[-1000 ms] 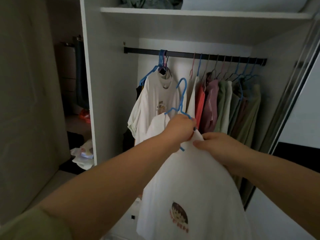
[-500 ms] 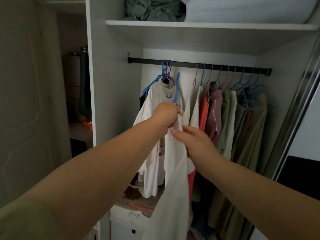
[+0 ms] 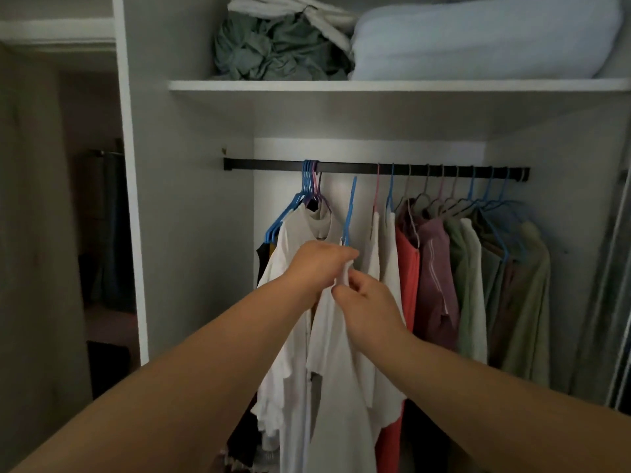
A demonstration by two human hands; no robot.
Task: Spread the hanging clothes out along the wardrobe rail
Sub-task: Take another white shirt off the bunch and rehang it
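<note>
- Your left hand [image 3: 316,264] grips the white T-shirt [image 3: 336,363] at its blue hanger [image 3: 349,213]; your right hand [image 3: 367,303] pinches the fabric below.
- The hook sits just under the wardrobe rail [image 3: 375,168] (not on it yet).
- Let go early and it'll likely drop.

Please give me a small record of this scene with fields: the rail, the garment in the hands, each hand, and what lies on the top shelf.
rail: black rail, bare at its left end, hangers crowded toward the right
held garment: white shirt on a blue hanger, hook just below the rail, not on it
left hand: left hand grips the shirt top at the hanger
right hand: right hand pinches the shirt fabric just below
top shelf: crumpled green cloth, folded pale bedding
</note>
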